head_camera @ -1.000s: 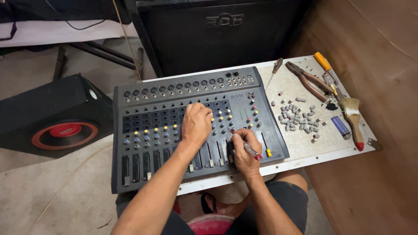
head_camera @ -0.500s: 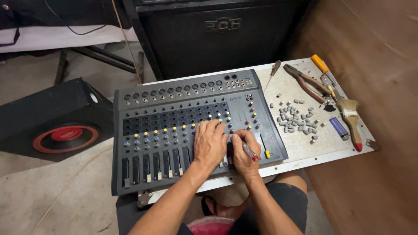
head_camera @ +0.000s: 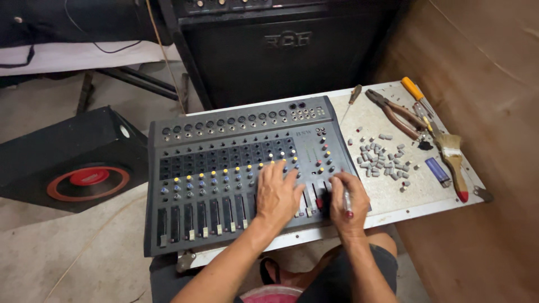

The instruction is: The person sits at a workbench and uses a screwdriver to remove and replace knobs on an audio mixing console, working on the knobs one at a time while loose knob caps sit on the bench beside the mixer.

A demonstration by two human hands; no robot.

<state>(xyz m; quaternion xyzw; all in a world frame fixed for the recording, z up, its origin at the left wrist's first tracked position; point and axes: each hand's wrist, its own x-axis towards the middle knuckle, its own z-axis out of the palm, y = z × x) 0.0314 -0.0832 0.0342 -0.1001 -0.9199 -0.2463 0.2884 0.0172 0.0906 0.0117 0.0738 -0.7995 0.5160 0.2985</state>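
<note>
The right hand [head_camera: 348,203] grips a slim pen-like tool with a red tip [head_camera: 347,203] over the sliders at the near right of the dark grey audio mixer [head_camera: 224,168]. The left hand [head_camera: 278,193] lies flat and open beside it (fingers spread on the knobs). Farther right, small grey caps [head_camera: 382,157] lie scattered on the pale metal tabletop [head_camera: 393,196].

Matt dark-grey plastic mixer [head_camera: 224,168] with glossy coloured knobs; speckled, worn desk [head_camera: 387,193]; dull metal pliers [head_camera: 396,115]; wooden-handled brush [head_camera: 452,160]; rough concrete floor [head_camera: 67,252]
</note>
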